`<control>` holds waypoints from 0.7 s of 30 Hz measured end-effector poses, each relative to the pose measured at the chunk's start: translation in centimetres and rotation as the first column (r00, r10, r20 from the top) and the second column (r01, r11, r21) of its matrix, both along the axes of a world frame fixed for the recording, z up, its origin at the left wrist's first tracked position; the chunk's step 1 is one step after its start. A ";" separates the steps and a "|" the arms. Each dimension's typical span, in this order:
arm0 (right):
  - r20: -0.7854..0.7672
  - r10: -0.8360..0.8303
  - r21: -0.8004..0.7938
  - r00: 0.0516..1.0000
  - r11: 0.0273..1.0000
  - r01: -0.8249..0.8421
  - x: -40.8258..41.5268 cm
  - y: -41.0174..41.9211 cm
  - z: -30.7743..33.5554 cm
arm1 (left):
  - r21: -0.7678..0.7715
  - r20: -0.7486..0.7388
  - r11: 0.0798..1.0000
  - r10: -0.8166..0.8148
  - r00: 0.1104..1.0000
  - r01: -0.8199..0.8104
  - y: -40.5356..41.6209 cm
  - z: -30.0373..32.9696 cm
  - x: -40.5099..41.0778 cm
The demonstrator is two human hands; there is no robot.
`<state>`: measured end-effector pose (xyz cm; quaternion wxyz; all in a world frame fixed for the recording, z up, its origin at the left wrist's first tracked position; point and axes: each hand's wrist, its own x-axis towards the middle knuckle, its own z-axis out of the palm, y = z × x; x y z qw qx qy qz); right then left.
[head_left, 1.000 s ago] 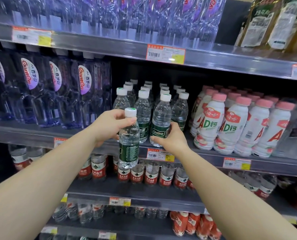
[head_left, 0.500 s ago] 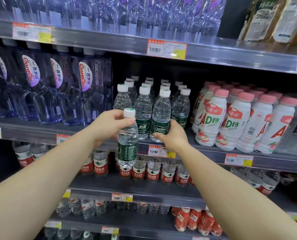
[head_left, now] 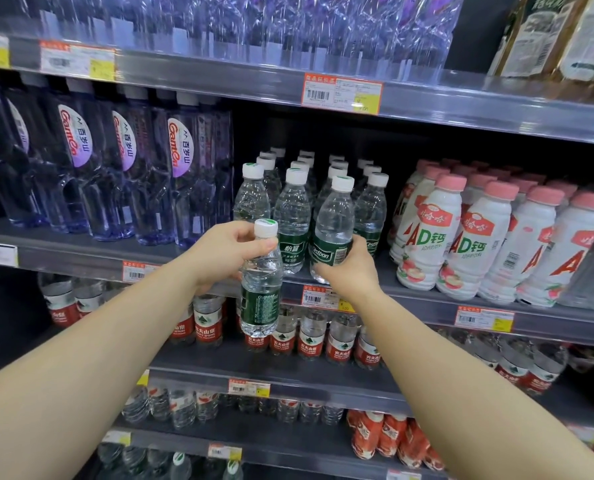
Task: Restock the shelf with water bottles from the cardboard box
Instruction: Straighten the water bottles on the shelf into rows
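Your left hand (head_left: 225, 255) grips a green-labelled water bottle (head_left: 261, 285) by its neck, upright in front of the shelf (head_left: 80, 252) edge, while your right hand (head_left: 348, 268) wraps the base of a front-row bottle (head_left: 333, 221) standing tilted on that shelf beside pink-capped milk drinks (head_left: 468, 237).

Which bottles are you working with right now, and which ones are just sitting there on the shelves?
Part of the job:
- green-label water bottle gripped near its cap by the left hand
- green-label bottle on the shelf gripped by the right hand
- row of green-label bottles
- middle shelf

Just sitting there:
- purple-label bottles
- pink-capped milk drinks
- red-label bottles
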<state>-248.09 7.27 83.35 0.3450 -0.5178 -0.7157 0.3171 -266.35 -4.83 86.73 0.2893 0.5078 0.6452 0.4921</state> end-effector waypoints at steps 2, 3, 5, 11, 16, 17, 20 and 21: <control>0.012 -0.043 0.028 0.999 0.999 0.043 -0.2 -0.1 -0.1 | 0.009 -0.002 1.000 -0.002 1.000 0.002 -0.1 -0.1 0.0; 0.010 -0.039 0.017 0.999 0.999 0.039 -0.1 -0.2 0.0 | 0.014 -0.010 1.000 -0.007 1.000 0.007 -0.1 -0.2 0.1; 0.005 0.003 -0.013 1.000 1.000 -0.003 0.3 -0.1 0.0 | 0.015 -0.033 1.000 -0.014 0.999 0.014 -0.1 -0.2 0.1; 0.044 -0.040 0.052 0.998 0.998 0.038 0.8 0.1 -0.2 | 0.013 0.015 1.000 -0.007 1.000 0.007 0.4 0.2 0.4; 0.090 0.045 0.027 0.995 0.999 -0.048 1.7 0.5 0.0 | 0.017 -0.020 1.000 -0.002 1.000 0.002 0.9 0.9 0.6; 0.095 0.027 0.040 0.995 0.999 -0.031 1.8 0.5 0.0 | 0.018 -0.022 1.000 -0.004 1.000 0.004 1.0 1.1 0.6; 0.120 -0.059 0.076 0.991 0.996 0.050 0.9 0.2 -0.4 | 0.015 -0.015 1.000 -0.016 1.000 0.017 1.2 1.6 1.2; 0.128 -0.080 0.084 0.988 0.994 0.070 0.6 0.2 -0.6 | 0.015 -0.010 1.000 -0.025 1.000 0.025 1.2 1.7 1.4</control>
